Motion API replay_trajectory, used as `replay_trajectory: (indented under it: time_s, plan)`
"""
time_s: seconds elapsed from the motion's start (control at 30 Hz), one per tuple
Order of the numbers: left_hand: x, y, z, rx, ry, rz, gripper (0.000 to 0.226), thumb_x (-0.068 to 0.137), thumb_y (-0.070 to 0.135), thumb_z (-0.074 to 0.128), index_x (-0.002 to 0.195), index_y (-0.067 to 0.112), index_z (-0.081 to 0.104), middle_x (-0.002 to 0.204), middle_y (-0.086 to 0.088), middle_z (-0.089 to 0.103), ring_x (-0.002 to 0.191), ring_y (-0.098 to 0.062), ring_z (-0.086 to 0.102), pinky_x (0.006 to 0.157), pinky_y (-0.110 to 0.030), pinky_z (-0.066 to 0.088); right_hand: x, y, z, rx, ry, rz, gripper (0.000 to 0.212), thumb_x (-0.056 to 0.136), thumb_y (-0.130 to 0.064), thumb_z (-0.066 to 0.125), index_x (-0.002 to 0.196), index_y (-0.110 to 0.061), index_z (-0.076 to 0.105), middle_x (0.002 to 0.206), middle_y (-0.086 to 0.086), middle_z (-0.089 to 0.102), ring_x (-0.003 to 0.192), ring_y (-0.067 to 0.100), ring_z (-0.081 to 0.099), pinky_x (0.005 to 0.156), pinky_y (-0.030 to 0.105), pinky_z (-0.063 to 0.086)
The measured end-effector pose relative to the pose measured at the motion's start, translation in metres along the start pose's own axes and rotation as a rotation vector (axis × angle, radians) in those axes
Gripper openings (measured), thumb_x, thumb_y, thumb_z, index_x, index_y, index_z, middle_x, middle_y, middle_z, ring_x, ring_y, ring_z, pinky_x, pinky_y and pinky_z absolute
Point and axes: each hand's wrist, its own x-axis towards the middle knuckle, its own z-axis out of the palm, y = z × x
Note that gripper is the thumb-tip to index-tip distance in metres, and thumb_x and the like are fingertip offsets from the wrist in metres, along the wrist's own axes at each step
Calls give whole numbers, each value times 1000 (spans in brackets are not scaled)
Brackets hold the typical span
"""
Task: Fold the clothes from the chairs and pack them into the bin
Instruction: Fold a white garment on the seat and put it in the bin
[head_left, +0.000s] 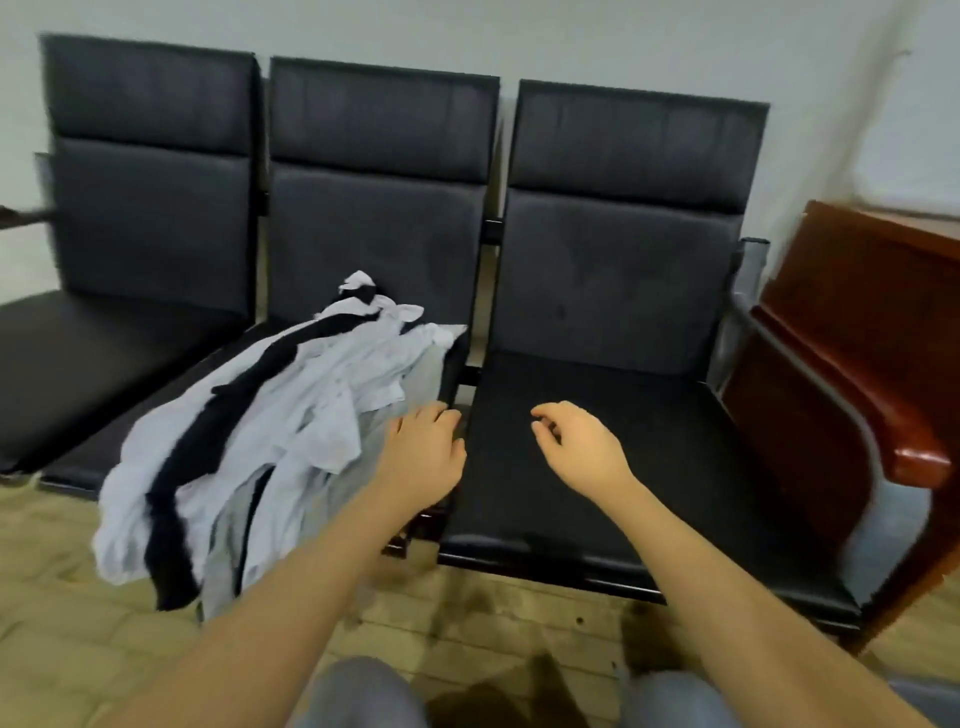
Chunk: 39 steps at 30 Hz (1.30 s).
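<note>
1. Left chair (130, 332): the seat carries no clothing in the part that is visible. It is the leftmost of three joined black chairs against the wall.
2. Clothes (270, 415): a heap of white, grey and black garments lies on the middle chair (379, 234). The long axis of the heap runs diagonally, from the rear right of the seat down to the front left edge, where the lower end hangs over the edge toward the floor (67, 613).
3. Left hand (423, 452): palm down, fingers relaxed and slightly spread, grasping nothing. It sits at the front right corner of the middle seat, just beside the right flank of the heap; whether it touches the fabric cannot be told. The forearm reaches in from the lower left.
4. Governing relation: the heap lies to the left of both hands. The left hand is the nearer one, so the first grasp probably falls to it.
5. Right hand (582, 447): loosely curled fingers, released, holding nothing. It hovers over the seat of the right chair (623, 467), well apart from the heap.
6. Wooden furniture (857, 332): a reddish-brown piece stands beside the right chair.
7. Bin: not in view. No garment appears folded yet.
</note>
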Motion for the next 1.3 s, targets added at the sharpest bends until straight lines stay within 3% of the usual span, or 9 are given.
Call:
replay_trajectory:
  time_s: [0.17, 0.33, 0.47, 0.67, 0.8, 0.93, 1.03, 1.13, 1.3]
  plan:
    - [4, -99, -1, 11, -9, -194, 56, 85, 38, 27, 130, 13, 51, 136, -4, 46, 124, -27, 41, 97, -35, 27, 64, -66, 75, 68, -65, -138, 30, 98, -30, 47, 119, -14, 62, 109, 3, 63, 102, 23, 58, 88, 40, 44]
    - [16, -174, 8, 87, 43, -298, 41, 99, 35, 36, 138, 21, 41, 146, 3, 36, 133, -20, 32, 100, -33, 23, 110, -122, 135, 134, -68, -214, 34, 98, -38, 46, 125, -23, 58, 126, -3, 58, 120, 18, 48, 82, 24, 18]
    - [25, -203, 23, 16, 88, -282, 65, 86, 56, 19, 135, 23, 46, 141, 5, 42, 130, -18, 35, 98, -32, 21, 138, -151, 169, 91, -39, -211, 40, 94, -46, 47, 129, -26, 52, 127, -6, 52, 121, 17, 42, 91, 30, 16]
    - [29, -193, 48, -57, 155, -180, 74, 78, 58, 11, 128, 25, 55, 128, 7, 54, 117, -19, 45, 88, -30, 20, 140, -134, 186, 76, -4, -88, 8, 92, -25, 55, 92, -22, 63, 95, -7, 53, 104, 15, 46, 70, 30, 9]
    - [24, -186, 51, -76, 245, -173, 54, 83, 47, 33, 106, 15, 70, 98, -2, 68, 88, -25, 62, 75, -35, 34, 129, -125, 165, 314, 143, -27, 16, 92, -21, 58, 76, -23, 54, 84, -11, 48, 89, 10, 39, 75, 27, 12]
    - [21, -180, 51, -61, 344, -186, 35, 80, 32, 43, 82, 13, 73, 64, 2, 61, 56, -21, 61, 55, -32, 43, 124, -116, 131, 406, 273, -30, 18, 91, -19, 61, 75, -23, 56, 79, -13, 51, 80, 11, 49, 74, 28, 17]
    - [19, -177, 46, -197, 351, -291, 30, 87, 22, 49, 77, 6, 72, 70, -9, 62, 63, -31, 60, 63, -38, 42, 119, -108, 115, 456, 271, -22, 19, 91, -19, 62, 73, -20, 57, 73, -9, 55, 70, 13, 54, 84, 34, 33]
    - [22, -172, 29, -267, 447, -349, 15, 91, 7, 57, 85, 1, 69, 83, -14, 61, 73, -34, 59, 68, -38, 44, 115, -105, 99, 521, 259, -11, 15, 91, -14, 61, 77, -10, 60, 77, 1, 58, 72, 18, 57, 78, 45, 50]
    - [30, -151, -22, -214, 584, -281, 14, 92, 4, 54, 87, -2, 65, 88, -17, 61, 76, -36, 58, 69, -44, 43, 114, -115, 68, 634, 322, -27, 10, 92, -11, 59, 82, -11, 62, 83, 0, 60, 78, 15, 59, 73, 33, 52]
